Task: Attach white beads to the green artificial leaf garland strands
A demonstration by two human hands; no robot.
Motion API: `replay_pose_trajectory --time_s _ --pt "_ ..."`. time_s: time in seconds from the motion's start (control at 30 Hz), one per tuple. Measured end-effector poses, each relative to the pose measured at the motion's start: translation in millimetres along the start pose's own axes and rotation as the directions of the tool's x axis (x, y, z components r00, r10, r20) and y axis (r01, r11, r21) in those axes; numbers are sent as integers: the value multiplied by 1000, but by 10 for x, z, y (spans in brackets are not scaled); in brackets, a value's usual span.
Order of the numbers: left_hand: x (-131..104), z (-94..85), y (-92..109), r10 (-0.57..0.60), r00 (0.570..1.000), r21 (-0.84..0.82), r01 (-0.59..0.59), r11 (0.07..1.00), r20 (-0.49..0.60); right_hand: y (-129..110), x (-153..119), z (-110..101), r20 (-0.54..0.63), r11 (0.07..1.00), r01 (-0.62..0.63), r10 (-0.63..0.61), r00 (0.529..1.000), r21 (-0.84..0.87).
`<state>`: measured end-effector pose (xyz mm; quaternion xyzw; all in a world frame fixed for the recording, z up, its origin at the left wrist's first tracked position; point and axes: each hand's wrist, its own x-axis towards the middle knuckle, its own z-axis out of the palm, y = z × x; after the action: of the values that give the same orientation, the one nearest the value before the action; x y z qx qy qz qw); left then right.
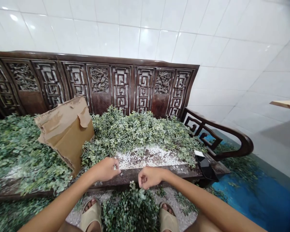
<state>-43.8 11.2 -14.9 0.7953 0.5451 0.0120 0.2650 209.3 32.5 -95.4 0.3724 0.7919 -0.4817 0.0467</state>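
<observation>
My left hand (108, 169) is over the front edge of a dark wooden bench (132, 174), its fingers curled together; whatever is between them is too small to make out. Just right of it, my right hand (149, 177) is curled with its fingertips pressed together above a green leafy sprig (140, 193). Whether the hand grips the sprig's tip is unclear. Small white pieces (152, 156) lie scattered on the seat beyond both hands. Behind them spreads a heap of green artificial foliage (135, 129). More foliage (128, 211) is piled on the floor between my feet.
A torn cardboard piece (67, 132) stands on the seat at the left, amid more foliage. A black phone (206, 167) and a small white object (198, 153) lie near the right armrest (244, 145). Blue material (258, 203) covers the floor at the right.
</observation>
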Motion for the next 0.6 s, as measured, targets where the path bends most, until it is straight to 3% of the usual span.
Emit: replay_pose_trajectory --time_s 0.2,0.3,0.37,0.47,0.6 --pt "-37 -23 -8 -9 999 84 6 996 35 199 144 99 140 986 -112 129 982 -126" --pt "-57 -35 -7 -10 998 102 4 995 61 335 216 371 316 965 -200 246 916 -171" --pt "-60 -38 -11 -17 997 111 9 994 71 456 252 639 357 930 -268 347 867 -253" --pt "-55 -31 -20 -43 997 134 34 990 69 691 320 1034 267 836 -355 487 832 -419" --pt "-52 -8 -43 -76 995 167 64 984 71 1049 556 1300 53 760 -425 513 857 -491"
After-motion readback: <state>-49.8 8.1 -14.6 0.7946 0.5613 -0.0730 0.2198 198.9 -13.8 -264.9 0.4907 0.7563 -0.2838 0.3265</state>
